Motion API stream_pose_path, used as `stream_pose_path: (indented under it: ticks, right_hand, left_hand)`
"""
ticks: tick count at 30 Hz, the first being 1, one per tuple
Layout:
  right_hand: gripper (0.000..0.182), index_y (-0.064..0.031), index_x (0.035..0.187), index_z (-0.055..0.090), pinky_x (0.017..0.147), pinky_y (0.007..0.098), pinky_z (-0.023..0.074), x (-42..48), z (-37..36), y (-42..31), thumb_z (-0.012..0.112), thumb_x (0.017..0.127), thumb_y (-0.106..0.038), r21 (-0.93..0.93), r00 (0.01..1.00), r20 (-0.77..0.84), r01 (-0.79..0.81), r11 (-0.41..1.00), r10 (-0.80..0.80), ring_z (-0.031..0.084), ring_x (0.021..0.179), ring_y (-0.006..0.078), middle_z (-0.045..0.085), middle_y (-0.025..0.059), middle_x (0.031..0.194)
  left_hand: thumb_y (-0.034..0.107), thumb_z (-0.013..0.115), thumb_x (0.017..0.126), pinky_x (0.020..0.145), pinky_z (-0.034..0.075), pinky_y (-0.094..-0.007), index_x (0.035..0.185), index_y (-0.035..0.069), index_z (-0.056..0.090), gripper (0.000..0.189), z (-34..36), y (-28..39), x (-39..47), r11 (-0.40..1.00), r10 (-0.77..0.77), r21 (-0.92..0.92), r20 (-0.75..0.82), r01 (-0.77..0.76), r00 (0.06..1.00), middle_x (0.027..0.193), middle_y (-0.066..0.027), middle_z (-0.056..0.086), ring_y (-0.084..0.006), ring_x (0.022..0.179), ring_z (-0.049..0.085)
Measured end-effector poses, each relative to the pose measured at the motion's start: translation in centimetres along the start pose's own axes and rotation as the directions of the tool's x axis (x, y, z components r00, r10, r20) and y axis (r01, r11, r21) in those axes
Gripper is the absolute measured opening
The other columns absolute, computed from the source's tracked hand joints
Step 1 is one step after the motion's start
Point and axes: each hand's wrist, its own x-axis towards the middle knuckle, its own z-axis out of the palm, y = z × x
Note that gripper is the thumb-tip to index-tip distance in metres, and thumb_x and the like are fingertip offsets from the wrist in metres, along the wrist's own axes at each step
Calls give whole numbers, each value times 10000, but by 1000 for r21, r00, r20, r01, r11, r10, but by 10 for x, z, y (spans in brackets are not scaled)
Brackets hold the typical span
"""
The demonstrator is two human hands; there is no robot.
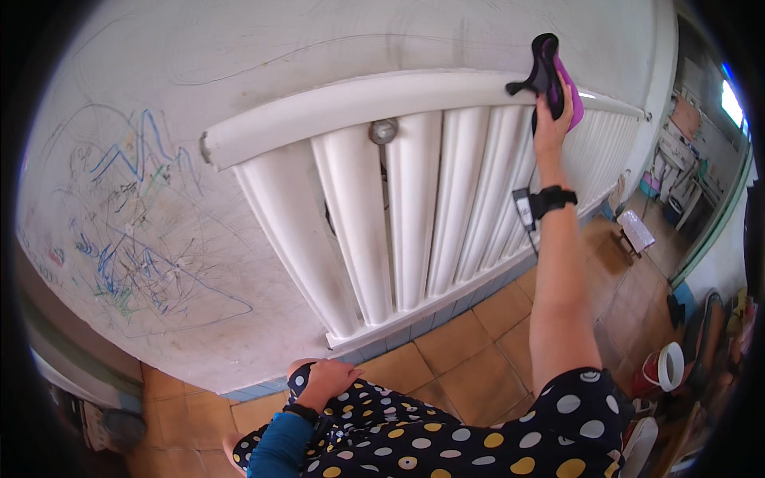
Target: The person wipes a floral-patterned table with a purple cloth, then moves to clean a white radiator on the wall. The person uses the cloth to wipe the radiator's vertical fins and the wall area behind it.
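Note:
My right hand (pixel 554 122) is raised at the end of my outstretched arm, its fingers closed around a black-and-purple handheld cleaning tool (pixel 545 71). That tool is over the top rail of a white column radiator (pixel 412 92), close against the wall; its exact kind I cannot make out. Low in the picture, my left hand (pixel 329 377) rests on my bent knee, on navy polka-dot cloth (pixel 412 412). It holds nothing.
A round metal fitting (pixel 383 131) sits between two radiator columns. The wall (pixel 149 239) bears crayon scribbles. On the tiled floor (pixel 472 364) to the right stand a small stool (pixel 635 230) and a red-and-white bucket (pixel 660 367). Beyond the doorway is a cluttered room (pixel 687 161).

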Motion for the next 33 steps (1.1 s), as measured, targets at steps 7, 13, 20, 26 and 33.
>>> stream_pose_path:
  ticks: [7,13,20,26,33]
  right_hand:
    - [839,-113,1580,329,1203,410,258,8,-44,101,693,917,-476,52,905,84,-422,905,417,341,1479,372,360,298,1567]
    - [921,-186,1626,231,1229,459,213,-115,-50,141,678,898,-530,-46,848,-60,-529,847,526,207,1522,446,191,354,1617]
    - [835,77,1534,294,1186,379,281,-281,-67,131,652,971,-425,117,583,-183,-786,607,791,405,1420,323,413,229,1546]
    - [895,71,1547,295,1218,388,244,-379,-68,90,579,974,-555,-100,313,-394,-949,298,864,338,1483,327,345,223,1606]
    - [949,-65,1613,192,1214,466,263,-239,-33,38,505,944,-661,-33,318,-350,-944,328,881,288,1496,401,298,257,1616]
  left_hand:
    - [595,477,971,775,568,-515,935,152,774,534,1,2,4,1000,7,28,-25,-6,1000,920,-159,741,-386,884,705]
    - [554,538,955,714,569,-499,834,133,757,489,4,-1,1,997,68,30,-147,-65,987,813,-146,725,-373,799,704]
    - [557,535,964,701,573,-497,825,132,752,497,4,4,12,995,74,69,-111,-66,991,801,-132,730,-370,777,706]
    - [614,501,957,753,566,-508,895,152,769,538,-3,7,14,995,65,77,17,-66,998,862,-142,742,-376,846,706]
    - [715,414,937,815,556,-488,962,171,784,658,10,-11,21,985,75,145,142,-96,987,924,-122,761,-367,897,717]
